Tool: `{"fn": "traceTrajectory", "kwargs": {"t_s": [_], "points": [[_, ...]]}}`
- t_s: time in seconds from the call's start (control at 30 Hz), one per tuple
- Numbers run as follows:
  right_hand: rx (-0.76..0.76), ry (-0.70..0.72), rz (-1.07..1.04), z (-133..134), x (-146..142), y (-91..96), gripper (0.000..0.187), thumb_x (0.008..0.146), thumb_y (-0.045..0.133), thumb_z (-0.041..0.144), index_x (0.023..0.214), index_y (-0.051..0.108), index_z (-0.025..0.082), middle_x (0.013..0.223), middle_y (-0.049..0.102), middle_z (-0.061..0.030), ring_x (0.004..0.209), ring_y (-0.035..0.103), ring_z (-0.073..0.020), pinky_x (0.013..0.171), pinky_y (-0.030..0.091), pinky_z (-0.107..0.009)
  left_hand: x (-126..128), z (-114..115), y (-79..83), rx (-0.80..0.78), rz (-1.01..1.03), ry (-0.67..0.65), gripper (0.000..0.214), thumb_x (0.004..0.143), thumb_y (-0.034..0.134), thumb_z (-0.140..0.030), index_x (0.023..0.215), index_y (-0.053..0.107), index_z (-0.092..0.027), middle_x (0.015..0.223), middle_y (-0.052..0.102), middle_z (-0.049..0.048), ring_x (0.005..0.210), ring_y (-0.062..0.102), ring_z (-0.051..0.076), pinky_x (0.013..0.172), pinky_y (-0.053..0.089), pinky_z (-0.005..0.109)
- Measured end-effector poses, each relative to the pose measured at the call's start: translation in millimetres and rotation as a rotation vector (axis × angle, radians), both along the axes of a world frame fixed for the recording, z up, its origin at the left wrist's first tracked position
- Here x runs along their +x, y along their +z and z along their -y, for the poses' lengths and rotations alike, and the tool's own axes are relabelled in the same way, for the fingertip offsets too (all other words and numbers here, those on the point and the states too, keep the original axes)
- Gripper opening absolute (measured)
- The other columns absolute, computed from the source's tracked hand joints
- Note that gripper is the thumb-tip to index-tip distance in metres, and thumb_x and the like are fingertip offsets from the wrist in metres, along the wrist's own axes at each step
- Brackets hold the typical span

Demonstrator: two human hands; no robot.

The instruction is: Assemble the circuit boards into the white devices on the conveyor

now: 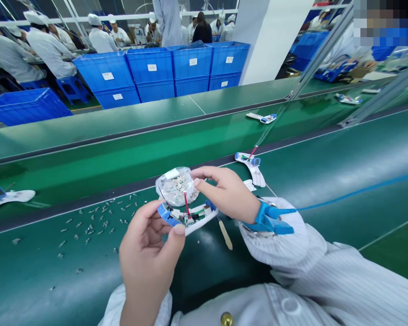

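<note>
My left hand [153, 253] grips a white-and-blue handheld device shell [190, 219], its thumb on the near edge and fingers behind. The shell lies opened, showing a green circuit board and a red wire that stands up. My right hand [229, 190], with a blue strap at the wrist, hangs over the shell's right end. Its thumb and forefinger come together in a pinch by the right side of a clear plastic bag [177, 188] full of tiny parts; anything between the fingertips is too small to make out. The other fingers are hidden.
Several small metal pieces [88, 228] lie scattered left on the green work surface. A beige-handled tool [225, 234] lies below my right hand. Another opened device [251, 167] rests behind it. More devices sit along the belt [139, 156]. Blue crates [149, 68] and seated workers are beyond.
</note>
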State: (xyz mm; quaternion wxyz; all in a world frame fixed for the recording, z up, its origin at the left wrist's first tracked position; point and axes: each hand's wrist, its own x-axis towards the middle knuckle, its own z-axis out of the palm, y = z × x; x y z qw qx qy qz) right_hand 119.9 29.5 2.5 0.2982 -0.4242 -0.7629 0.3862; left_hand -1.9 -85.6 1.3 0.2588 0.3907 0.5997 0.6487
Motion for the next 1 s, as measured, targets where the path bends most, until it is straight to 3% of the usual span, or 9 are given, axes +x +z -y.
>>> {"fn": "traceTrajectory", "kwargs": {"t_s": [0.13,0.23,0.43,0.7,0.8,1.0], "points": [[-0.120,0.268,0.066,6.4,-1.4,0.7,0.026,0.085,0.047,0.023,0.072,0.067,0.015,0.070,0.066,0.0004,0.069,0.057,-0.0115,0.062,0.040,-0.022,0.8,0.8,-4.6,0.054,-0.157,0.041,0.030,0.072,0.072,-0.018,0.100,0.064,-0.024,0.087,0.069,-0.0024,0.070,0.066,0.009,0.058,0.052,0.015],[-0.242,0.384,0.066,9.6,-5.4,3.1,0.026,0.083,0.047,0.019,0.063,0.064,0.014,0.061,0.059,0.0024,0.060,0.051,-0.0089,0.057,0.037,-0.020,0.3,3.6,-9.7,0.085,-0.300,-0.001,0.031,0.072,0.070,-0.018,0.102,0.063,-0.024,0.087,0.068,-0.0019,0.069,0.064,0.011,0.057,0.051,0.018],[-0.394,0.317,-0.088,15.8,-10.8,4.7,0.017,0.076,0.053,0.017,0.062,0.063,0.014,0.061,0.059,0.0012,0.063,0.055,-0.0105,0.060,0.042,-0.021,-0.9,8.8,-13.9,0.063,-0.551,-0.029,0.030,0.074,0.068,-0.026,0.104,0.061,-0.028,0.085,0.066,-0.0034,0.069,0.060,0.013,0.063,0.050,0.024],[-0.402,0.298,-0.149,21.5,-7.4,9.4,0.015,0.078,0.051,0.015,0.063,0.054,0.015,0.061,0.051,0.0036,0.056,0.047,-0.0076,0.052,0.039,-0.019,3.2,6.9,-17.3,0.081,-0.481,-0.055,0.031,0.075,0.068,-0.027,0.105,0.061,-0.026,0.082,0.066,-0.0017,0.069,0.061,0.014,0.060,0.050,0.024],[-0.350,0.240,-0.157,24.6,-7.6,6.7,0.017,0.080,0.049,0.017,0.064,0.052,0.016,0.060,0.052,0.0036,0.057,0.048,-0.0083,0.053,0.038,-0.019,2.6,6.8,-18.0,0.068,-0.460,-0.021,0.029,0.075,0.067,-0.025,0.103,0.062,-0.025,0.085,0.067,-0.0005,0.071,0.062,0.015,0.062,0.052,0.026],[-0.165,0.062,-0.256,34.8,-9.0,2.5,0.015,0.081,0.048,0.014,0.067,0.054,0.017,0.064,0.056,0.0030,0.063,0.052,-0.0097,0.060,0.039,-0.021,1.1,5.5,-20.8,-0.006,-0.317,-0.075,0.033,0.078,0.068,-0.024,0.109,0.059,-0.029,0.095,0.068,-0.0022,0.080,0.064,0.013,0.068,0.052,0.020]]}}
